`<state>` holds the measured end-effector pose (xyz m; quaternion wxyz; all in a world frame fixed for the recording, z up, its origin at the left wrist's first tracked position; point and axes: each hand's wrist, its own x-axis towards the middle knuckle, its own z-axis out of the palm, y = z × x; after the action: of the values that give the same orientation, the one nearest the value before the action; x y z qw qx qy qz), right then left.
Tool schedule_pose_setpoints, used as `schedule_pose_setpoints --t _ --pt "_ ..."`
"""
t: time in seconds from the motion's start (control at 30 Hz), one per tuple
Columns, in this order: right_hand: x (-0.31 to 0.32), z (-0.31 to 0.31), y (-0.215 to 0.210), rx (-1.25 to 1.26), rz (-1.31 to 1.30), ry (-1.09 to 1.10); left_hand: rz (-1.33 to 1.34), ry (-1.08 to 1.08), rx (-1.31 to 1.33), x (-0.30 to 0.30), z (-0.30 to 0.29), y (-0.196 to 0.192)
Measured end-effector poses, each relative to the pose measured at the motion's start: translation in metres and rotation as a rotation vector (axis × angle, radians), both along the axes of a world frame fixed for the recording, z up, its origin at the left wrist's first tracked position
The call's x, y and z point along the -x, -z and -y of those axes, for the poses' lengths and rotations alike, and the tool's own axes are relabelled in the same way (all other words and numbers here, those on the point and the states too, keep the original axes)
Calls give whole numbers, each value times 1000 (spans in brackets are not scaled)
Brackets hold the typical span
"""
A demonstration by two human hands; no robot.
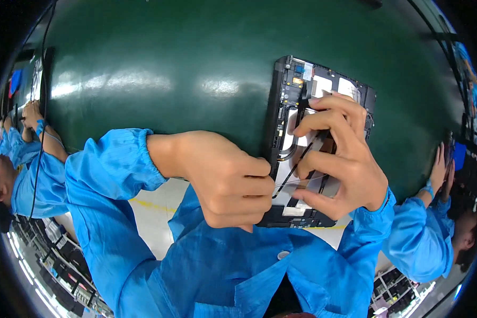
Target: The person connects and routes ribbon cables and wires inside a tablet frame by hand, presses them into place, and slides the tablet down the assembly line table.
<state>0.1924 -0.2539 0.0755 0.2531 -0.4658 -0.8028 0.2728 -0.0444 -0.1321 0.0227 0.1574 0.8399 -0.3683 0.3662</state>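
Observation:
An opened tablet-like device (290, 119) lies on the green table, its inner side up. White panels, dark cables and small circuit parts show inside it. My left hand (225, 180) is closed in a fist at the device's near left edge; what its fingers hold is hidden. A thin, pale line runs from this fist toward my right hand, too fine to name. Over the device's right half curves my right hand (344, 153), its bent fingers apart and a gap between forefinger and thumb. The right fingertips hover at or touch the inner parts; I cannot tell which.
The green tabletop (169, 63) stretches beyond the device. Co-workers in blue sit at the left (37, 169) and the right (421, 233), their hands near the table's ends. A black cable (43, 106) hangs at the left. Racks (63, 259) stand behind.

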Motion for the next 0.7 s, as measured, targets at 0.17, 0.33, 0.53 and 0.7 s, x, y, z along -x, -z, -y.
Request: schedule_pose_setpoints --t 0.17,0.33,0.53,0.7 --pt "0 3 5 0 38 -49 -1 -38 51 -5 4 4" --pt "6 6 11 -121 145 43 -97 -21 -9 1 -1 2" --pt "11 3 19 -271 89 84 -102 -42 -39 3 -2 1" --pt "12 2 20 -345 76 155 -130 -39 -28 2 -9 0"
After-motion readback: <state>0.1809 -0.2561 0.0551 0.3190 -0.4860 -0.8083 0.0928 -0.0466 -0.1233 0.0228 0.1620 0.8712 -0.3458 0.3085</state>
